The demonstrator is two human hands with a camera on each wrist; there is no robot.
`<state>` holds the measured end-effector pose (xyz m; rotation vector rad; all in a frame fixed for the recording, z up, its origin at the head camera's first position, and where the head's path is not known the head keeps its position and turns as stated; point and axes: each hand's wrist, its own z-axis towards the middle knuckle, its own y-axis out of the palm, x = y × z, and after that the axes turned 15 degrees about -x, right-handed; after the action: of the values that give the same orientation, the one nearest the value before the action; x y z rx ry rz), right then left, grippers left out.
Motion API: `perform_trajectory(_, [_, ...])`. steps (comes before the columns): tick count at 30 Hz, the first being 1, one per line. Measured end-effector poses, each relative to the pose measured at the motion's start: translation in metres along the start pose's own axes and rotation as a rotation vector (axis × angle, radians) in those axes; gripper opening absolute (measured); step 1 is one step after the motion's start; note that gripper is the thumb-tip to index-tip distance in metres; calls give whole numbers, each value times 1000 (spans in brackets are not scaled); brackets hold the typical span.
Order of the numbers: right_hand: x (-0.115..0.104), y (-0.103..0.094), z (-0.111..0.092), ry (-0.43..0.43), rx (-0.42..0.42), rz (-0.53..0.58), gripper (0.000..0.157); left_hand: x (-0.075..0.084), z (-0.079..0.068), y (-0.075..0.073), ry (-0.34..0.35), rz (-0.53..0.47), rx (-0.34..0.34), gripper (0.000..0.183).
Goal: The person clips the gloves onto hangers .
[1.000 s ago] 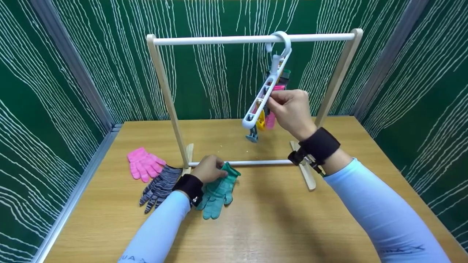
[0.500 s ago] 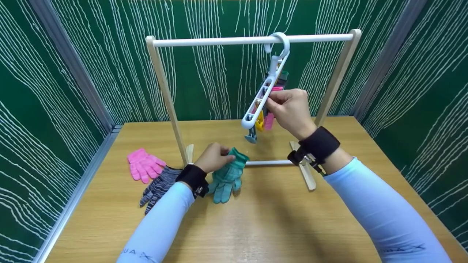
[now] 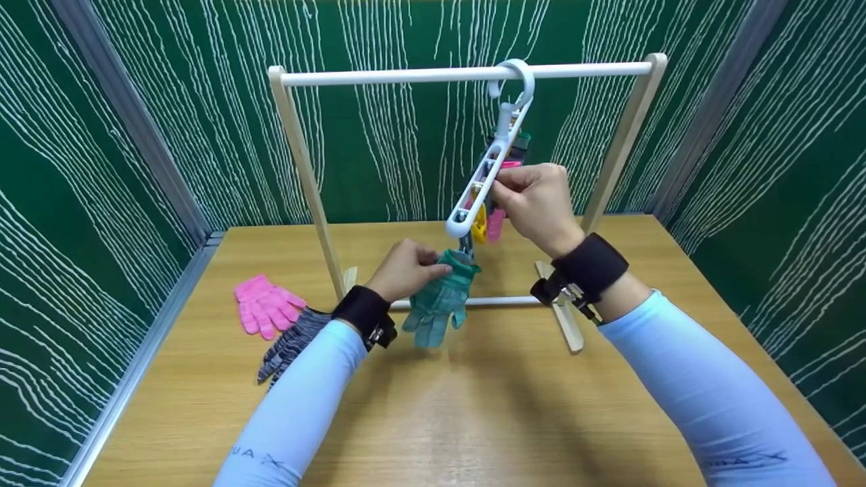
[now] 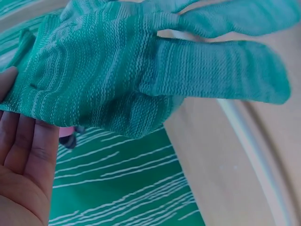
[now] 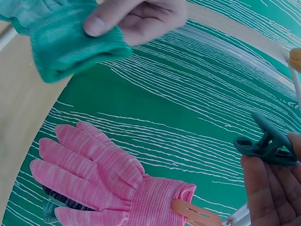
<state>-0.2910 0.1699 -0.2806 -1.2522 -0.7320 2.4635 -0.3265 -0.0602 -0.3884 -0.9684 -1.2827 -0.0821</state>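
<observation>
My left hand (image 3: 404, 269) pinches the cuff of a green striped knit glove (image 3: 436, 304), whose fingers dangle above the table. The glove's cuff is just below the end of a white hanger (image 3: 457, 228), beside the dark teal clip (image 5: 268, 143). My right hand (image 3: 541, 203) grips the hanger's side between thumb and fingers; the exact contact is partly hidden. Behind the hanger hangs a pink glove (image 5: 99, 174), its cuff held by an orange clip (image 5: 197, 213). A yellow clip (image 3: 480, 226) hangs near the hanger's lower end.
A wooden rack with a white top rail (image 3: 406, 77) bears the hanger. A pink glove (image 3: 267, 308) and a dark striped glove (image 3: 294, 341) lie at left on the wooden table (image 3: 473, 419). Green walls with white streaks stand around it.
My left hand has lifted the green glove off the table and carried it up and right to the hanger's end. My right hand stays almost still on the hanger.
</observation>
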Motion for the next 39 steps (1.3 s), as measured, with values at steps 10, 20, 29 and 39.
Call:
perform_trajectory(10, [1, 1, 1, -14, 13, 8, 16, 18, 6, -6, 162, -73, 53, 18])
perform_trajectory(20, [0, 1, 2, -9, 15, 23, 17, 31, 10, -11, 224, -154, 74, 25])
perform_trajectory(29, [-1, 2, 2, -4, 21, 43, 18, 40, 11, -14, 277, -214, 80, 26])
perform_trajectory(39, [-1, 5, 0, 34, 16, 57, 19, 44, 13, -11, 262, -307, 89, 25])
